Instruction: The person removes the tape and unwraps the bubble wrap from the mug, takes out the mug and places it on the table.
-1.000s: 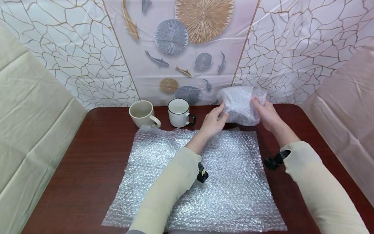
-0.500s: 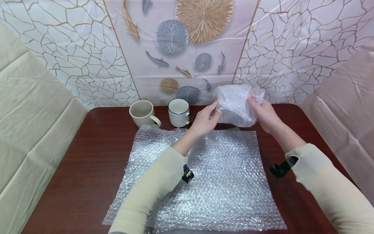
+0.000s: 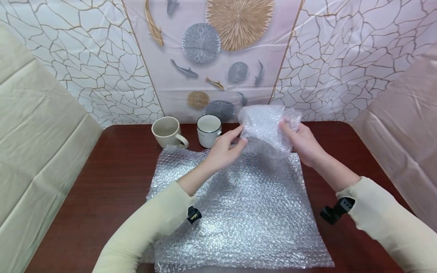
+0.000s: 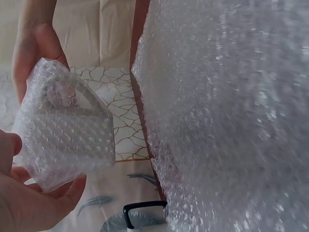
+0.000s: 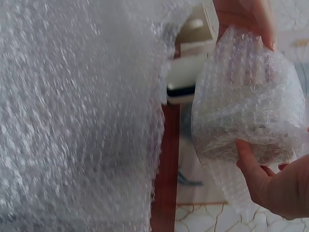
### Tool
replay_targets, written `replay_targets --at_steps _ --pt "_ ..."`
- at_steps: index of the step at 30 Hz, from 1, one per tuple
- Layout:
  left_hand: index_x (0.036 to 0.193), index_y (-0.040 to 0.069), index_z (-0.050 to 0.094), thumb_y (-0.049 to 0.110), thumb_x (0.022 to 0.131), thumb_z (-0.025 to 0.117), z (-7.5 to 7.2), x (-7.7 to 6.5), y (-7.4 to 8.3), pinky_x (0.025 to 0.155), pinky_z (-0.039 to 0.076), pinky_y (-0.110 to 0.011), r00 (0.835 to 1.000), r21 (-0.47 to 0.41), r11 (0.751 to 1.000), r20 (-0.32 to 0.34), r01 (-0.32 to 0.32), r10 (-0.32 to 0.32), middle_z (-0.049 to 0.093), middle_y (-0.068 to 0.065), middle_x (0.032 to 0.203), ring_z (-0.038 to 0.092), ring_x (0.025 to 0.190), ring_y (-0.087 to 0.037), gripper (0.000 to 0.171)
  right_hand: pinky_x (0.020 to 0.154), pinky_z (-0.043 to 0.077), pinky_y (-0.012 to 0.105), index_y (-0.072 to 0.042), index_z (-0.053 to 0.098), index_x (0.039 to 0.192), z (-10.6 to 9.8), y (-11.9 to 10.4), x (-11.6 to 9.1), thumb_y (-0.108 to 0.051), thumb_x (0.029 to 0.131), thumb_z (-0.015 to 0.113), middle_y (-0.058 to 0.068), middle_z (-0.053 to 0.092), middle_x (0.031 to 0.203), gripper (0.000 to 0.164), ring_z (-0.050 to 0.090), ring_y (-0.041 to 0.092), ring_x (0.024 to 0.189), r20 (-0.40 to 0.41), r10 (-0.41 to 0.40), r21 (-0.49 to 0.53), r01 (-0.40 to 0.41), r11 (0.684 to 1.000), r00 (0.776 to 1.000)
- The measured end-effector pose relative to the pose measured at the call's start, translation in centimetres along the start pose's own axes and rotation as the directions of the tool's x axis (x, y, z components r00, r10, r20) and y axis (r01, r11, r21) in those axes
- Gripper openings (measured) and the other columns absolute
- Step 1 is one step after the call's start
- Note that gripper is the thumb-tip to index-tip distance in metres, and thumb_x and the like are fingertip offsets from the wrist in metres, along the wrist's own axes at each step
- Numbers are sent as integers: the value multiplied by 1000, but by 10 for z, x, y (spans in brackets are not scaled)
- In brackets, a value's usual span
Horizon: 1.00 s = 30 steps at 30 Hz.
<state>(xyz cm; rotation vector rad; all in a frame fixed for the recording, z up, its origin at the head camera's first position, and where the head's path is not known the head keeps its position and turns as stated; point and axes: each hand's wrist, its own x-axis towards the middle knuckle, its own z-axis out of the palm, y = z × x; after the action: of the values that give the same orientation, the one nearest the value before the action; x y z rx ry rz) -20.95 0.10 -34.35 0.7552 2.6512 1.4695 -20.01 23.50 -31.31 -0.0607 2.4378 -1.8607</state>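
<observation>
Both hands hold up a bubble-wrapped mug (image 3: 261,125) above the far edge of a bubble wrap sheet (image 3: 246,216). A handle shape shows through its wrap (image 4: 67,130) in the left wrist view. My left hand (image 3: 223,151) grips the bundle's left end between thumb and fingers. At the other end, my right hand (image 3: 305,146) holds it, thumb on the near face in the head view. Behind the left hand stands a white mug (image 3: 207,131) with a dark rim, its handle mostly hidden. To its left is a beige mug (image 3: 165,132).
The sheet lies flat over the middle of the dark red-brown table (image 3: 112,182), its far edge close to the mugs. A patterned cloth wall (image 3: 112,76) rises behind the table. Plain beige cloth (image 3: 41,132) hangs at both sides.
Both hands have moved left with the wrapped mug, and lately a little nearer to me. The left hand now covers most of the white mug's handle. Both standing mugs have stayed in place.
</observation>
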Motion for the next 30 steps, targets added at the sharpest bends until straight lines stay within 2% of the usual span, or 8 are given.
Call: replay_targets --at_steps 5,10,12,14,16,19,23,30 --pt "140 19 40 28 93 52 -10 -20 -3 83 52 -26 1000 -25 1000 -28 -4 3 51 0 134 56 111 -14 49 59 48 20 -13 46 112 12 -3 -7 -39 96 44 -8 45 77 30 47 2 67 28 -20 -51 21 998 999" --pt "139 17 42 26 92 54 -20 -38 -6 81 53 -28 999 -26 999 -48 -25 24 49 -1 136 58 109 -14 49 53 42 20 -7 45 124 25 -5 -16 -39 95 45 -11 40 66 43 38 2 54 48 -7 -78 11 997 999" --pt "139 16 42 25 92 54 -24 -45 -8 81 53 -30 999 -29 999 -47 -27 25 49 -2 137 58 109 -15 49 53 42 21 -6 44 128 30 -5 -20 -39 95 46 -9 40 67 47 36 3 53 59 5 -87 1 996 998" --pt "139 14 42 25 92 54 -27 -53 -10 83 52 -31 999 -35 999 -41 -23 22 49 -4 136 58 110 -17 49 63 46 22 -5 41 132 36 -5 -23 -41 95 45 -6 48 80 52 44 3 64 83 20 -93 -12 996 996" --pt "138 12 42 24 92 54 -30 -60 -11 85 52 -31 999 -45 999 -31 -13 12 50 -6 135 58 111 -18 49 77 50 29 -5 37 137 40 -4 -27 -42 95 45 2 53 100 56 51 8 82 106 34 -98 -24 995 994" --pt "139 9 41 23 93 54 -33 -71 -14 87 51 -30 1000 -68 998 -12 1 -2 47 -9 137 56 113 -21 50 94 44 45 -5 30 142 48 -2 -31 -41 95 44 13 46 129 61 47 21 113 143 49 -85 -38 996 989" --pt "139 8 40 22 92 55 -35 -86 -17 87 50 -29 999 -91 995 2 32 -32 46 -11 138 56 113 -22 51 98 37 54 -5 26 144 57 3 -36 -39 95 46 19 38 139 63 40 33 125 177 69 -61 -59 996 982" --pt "137 5 42 21 91 56 -37 -110 -22 84 52 -28 997 -100 992 3 82 -82 47 -14 136 59 108 -23 51 99 35 57 -7 24 145 71 10 -44 -38 95 48 14 24 149 64 33 37 131 234 96 -54 -85 995 968"
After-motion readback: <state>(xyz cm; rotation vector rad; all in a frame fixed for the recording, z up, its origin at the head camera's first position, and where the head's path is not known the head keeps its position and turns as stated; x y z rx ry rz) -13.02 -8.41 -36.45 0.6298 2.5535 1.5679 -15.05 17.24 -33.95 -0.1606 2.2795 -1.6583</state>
